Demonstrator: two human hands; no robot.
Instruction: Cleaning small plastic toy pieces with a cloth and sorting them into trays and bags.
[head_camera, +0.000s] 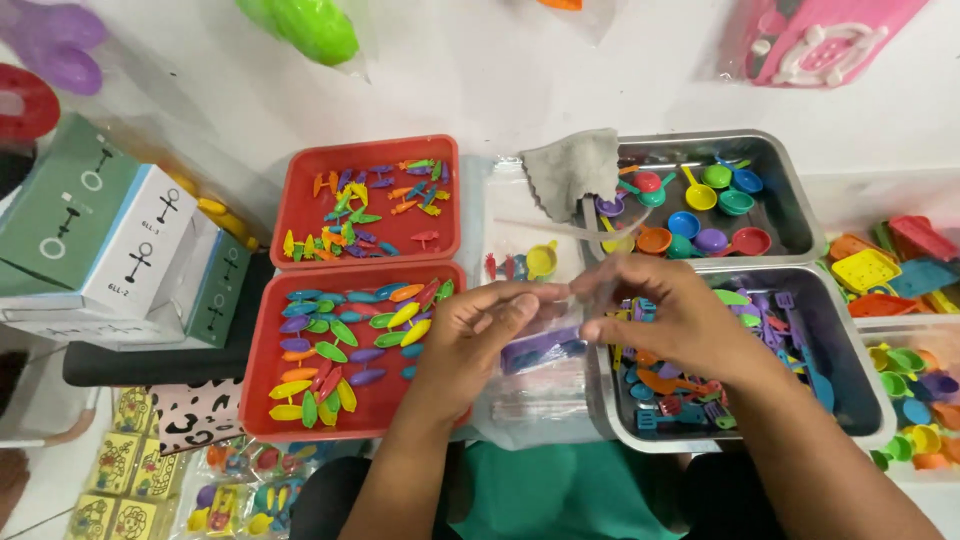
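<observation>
Left hand (480, 325): pinching the near edge of a clear plastic bag (545, 345), fingers curled.
Right hand (665, 315): pinching the same bag's other edge, thumb and forefinger closed on the film (mouth of the bag seemingly being pulled apart).
Bag: held between both hands above the gap between trays; something purple (540, 352) showing through it, though whether inside or lying beneath cannot be told.
Stack of bags (535, 405): lying below the hands, flat and seemingly unfilled, so much left to pack.
Near red tray (262, 400): full of leaf-shaped pieces.
Near metal tray (850, 400): toy spatulas and forks piled in.
Far red tray (290, 185): small coloured bits.
Far metal tray (790, 200): toy pans and spoons, grey cloth (570, 170) over its corner.
Progress: judged early, one bag in hand.
</observation>
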